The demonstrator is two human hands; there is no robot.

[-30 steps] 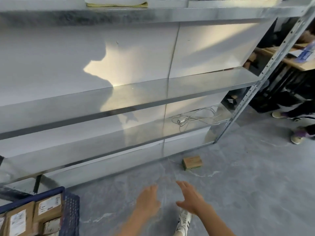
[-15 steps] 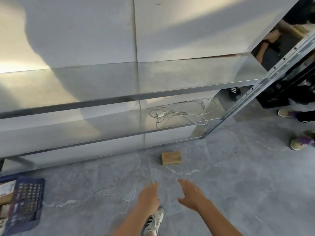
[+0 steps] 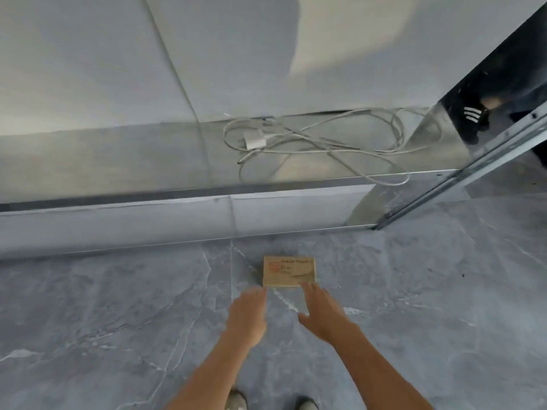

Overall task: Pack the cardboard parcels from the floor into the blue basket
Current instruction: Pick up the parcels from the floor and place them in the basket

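One small flat cardboard parcel (image 3: 288,271) with an orange mark lies on the grey floor just in front of the metal shelving. My left hand (image 3: 245,316) reaches toward its near left corner, fingers together and holding nothing, fingertips just short of the parcel. My right hand (image 3: 321,312) stretches out with fingers spread, its fingertips at the parcel's near right edge. The blue basket is out of view.
The lowest metal shelf (image 3: 118,161) runs across the view just behind the parcel, with a tangled white cable and charger (image 3: 296,143) on it. A slanted metal upright (image 3: 461,179) stands at the right. Grey marbled floor (image 3: 429,306) spreads around. My shoes (image 3: 236,400) show at the bottom.
The view has swung right and dropped lower, so the blue basket has left the frame. Both hands have moved forward to the parcel's near edge.
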